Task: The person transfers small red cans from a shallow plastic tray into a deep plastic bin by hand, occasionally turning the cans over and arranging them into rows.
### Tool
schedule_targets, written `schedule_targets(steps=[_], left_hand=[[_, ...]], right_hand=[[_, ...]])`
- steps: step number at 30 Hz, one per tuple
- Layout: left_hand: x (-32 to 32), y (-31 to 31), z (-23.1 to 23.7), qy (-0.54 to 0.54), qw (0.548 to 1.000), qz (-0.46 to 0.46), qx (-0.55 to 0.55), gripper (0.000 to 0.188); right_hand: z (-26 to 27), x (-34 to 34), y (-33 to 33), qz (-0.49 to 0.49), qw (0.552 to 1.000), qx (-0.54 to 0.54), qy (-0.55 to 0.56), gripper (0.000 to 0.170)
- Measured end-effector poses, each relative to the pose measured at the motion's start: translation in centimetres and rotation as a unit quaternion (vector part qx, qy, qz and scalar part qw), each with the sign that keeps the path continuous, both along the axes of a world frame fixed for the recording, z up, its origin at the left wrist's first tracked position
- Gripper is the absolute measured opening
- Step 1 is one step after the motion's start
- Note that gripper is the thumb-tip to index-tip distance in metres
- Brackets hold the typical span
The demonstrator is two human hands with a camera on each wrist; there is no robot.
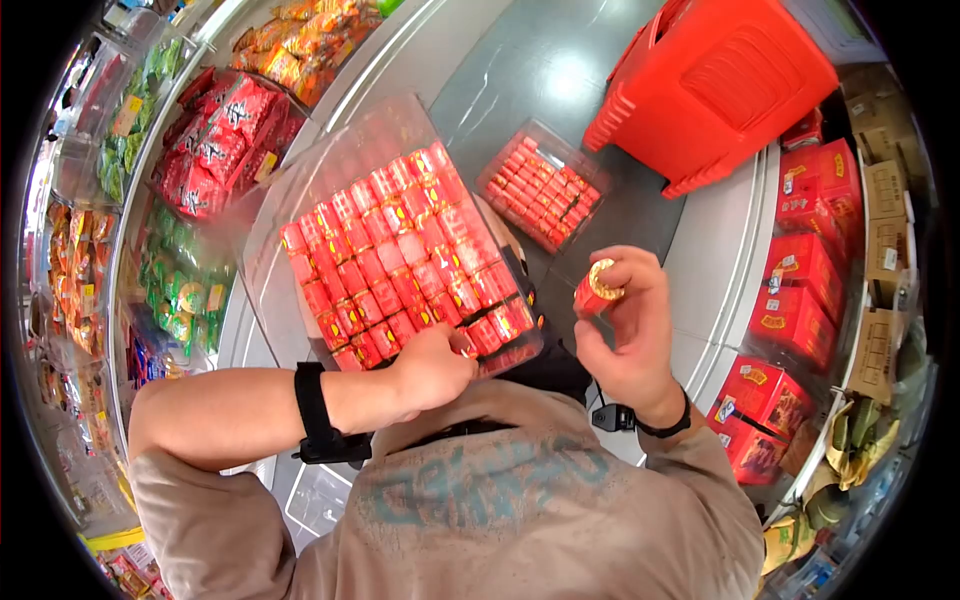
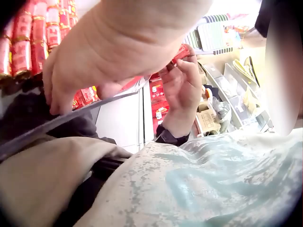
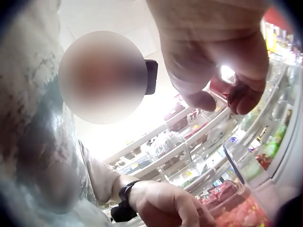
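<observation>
A clear bin (image 1: 345,130) tilts before the person, with rows of red-wrapped rolls (image 1: 385,260) in it. The left hand (image 1: 435,370) has bent fingers on the rolls at its near edge; whether they grip one is hidden. In the left wrist view the left hand (image 2: 104,52) hangs over the bin's wall (image 2: 71,116). The right hand (image 1: 635,325) holds up one red roll (image 1: 592,298) with its fingers, gold end showing, right of the bin. This roll (image 2: 180,53) also shows at the right hand (image 2: 182,90) in the left wrist view.
A smaller clear box (image 1: 545,185) of red rolls stands on the grey floor (image 1: 500,75) beyond the bin. Behind it to the right are red plastic stools (image 1: 715,90). Shelves of packaged snacks (image 1: 220,145) line the left, red boxes (image 1: 795,275) the right.
</observation>
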State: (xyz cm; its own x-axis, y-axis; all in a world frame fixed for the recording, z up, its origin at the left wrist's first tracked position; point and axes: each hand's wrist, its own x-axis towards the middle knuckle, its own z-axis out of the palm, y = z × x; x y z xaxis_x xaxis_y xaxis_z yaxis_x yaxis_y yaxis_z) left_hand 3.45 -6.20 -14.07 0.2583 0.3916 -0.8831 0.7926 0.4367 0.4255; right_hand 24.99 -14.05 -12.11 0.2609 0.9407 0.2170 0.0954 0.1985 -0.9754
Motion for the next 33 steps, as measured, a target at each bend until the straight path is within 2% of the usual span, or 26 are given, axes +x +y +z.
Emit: schedule_targets(steps=[4, 6, 7, 9, 10, 11, 13, 14, 15, 17, 21, 23, 27, 28, 30, 32, 33], left_hand=[[0.1, 0.3, 0.4, -0.034, 0.999, -0.040, 0.012, 0.054], [0.4, 1.2, 1.8, -0.089, 0.993, -0.064, -0.043, 0.062], [0.5, 1.6, 2.7, -0.089, 0.992, -0.088, -0.015, 0.064], [0.0, 1.7, 4.0, -0.088, 0.986, -0.133, 0.038, 0.067], [-0.3, 1.6, 4.8, -0.112, 0.985, -0.123, 0.054, 0.070], [-0.7, 1.5, 5.4, -0.106, 0.978, -0.143, 0.108, 0.070], [-0.6, 1.3, 8.1, -0.172, 0.962, -0.128, 0.167, 0.069], [-1.1, 1.0, 8.4, -0.245, 0.949, -0.098, 0.175, 0.069], [-1.5, 0.7, 8.7, -0.315, 0.929, -0.068, 0.180, 0.069], [-2.0, 0.2, 9.5, -0.375, 0.912, -0.053, 0.157, 0.064], [-3.2, -0.1, 7.4, -0.341, 0.932, 0.023, 0.120, 0.052], [-2.1, 0.4, 7.9, -0.258, 0.956, 0.115, 0.079, 0.043], [-3.3, 1.7, 5.3, -0.100, 0.986, 0.133, 0.019, 0.029], [-3.7, 1.4, 4.2, -0.071, 0.992, 0.102, 0.036, 0.027], [-4.0, 0.9, 2.7, -0.064, 0.993, 0.102, 0.015, 0.027], [-4.0, 0.4, 1.5, -0.068, 0.991, 0.116, 0.003, 0.027], [-3.7, 0.5, 1.2, -0.053, 0.994, 0.089, 0.019, 0.026]], right_hand=[[0.4, -0.3, -0.2, 0.030, 0.994, -0.022, -0.107, 0.050], [0.5, -0.5, -0.1, 0.065, 0.979, 0.002, -0.193, 0.054], [0.8, -0.6, -0.1, 0.088, 0.971, 0.001, -0.221, 0.055], [0.5, -0.8, 0.1, 0.055, 0.955, 0.062, -0.285, 0.054], [0.8, -0.7, 0.4, 0.047, 0.950, 0.089, -0.296, 0.054], [1.3, -0.7, 0.5, 0.038, 0.945, 0.114, -0.306, 0.054], [2.2, -0.7, 0.5, 0.040, 0.927, 0.166, -0.333, 0.055], [2.0, -1.3, 0.7, 0.032, 0.920, 0.202, -0.334, 0.055], [2.7, -1.5, 0.5, 0.072, 0.912, 0.189, -0.356, 0.049], [2.6, -2.7, 0.6, 0.108, 0.895, 0.185, -0.392, 0.049], [1.0, -4.7, 1.2, 0.090, 0.887, 0.214, -0.400, 0.055], [1.8, -4.2, 1.5, 0.156, 0.891, 0.116, -0.410, 0.062], [1.1, -1.7, 2.2, 0.071, 0.943, 0.181, -0.271, 0.060], [0.9, -0.8, 2.1, 0.032, 0.943, 0.177, -0.278, 0.055], [0.6, 0.4, 2.0, -0.041, 0.944, 0.163, -0.283, 0.048], [0.3, 1.0, 1.5, -0.067, 0.956, 0.118, -0.261, 0.047], [0.0, 1.1, 1.3, -0.073, 0.959, 0.107, -0.253, 0.046]])
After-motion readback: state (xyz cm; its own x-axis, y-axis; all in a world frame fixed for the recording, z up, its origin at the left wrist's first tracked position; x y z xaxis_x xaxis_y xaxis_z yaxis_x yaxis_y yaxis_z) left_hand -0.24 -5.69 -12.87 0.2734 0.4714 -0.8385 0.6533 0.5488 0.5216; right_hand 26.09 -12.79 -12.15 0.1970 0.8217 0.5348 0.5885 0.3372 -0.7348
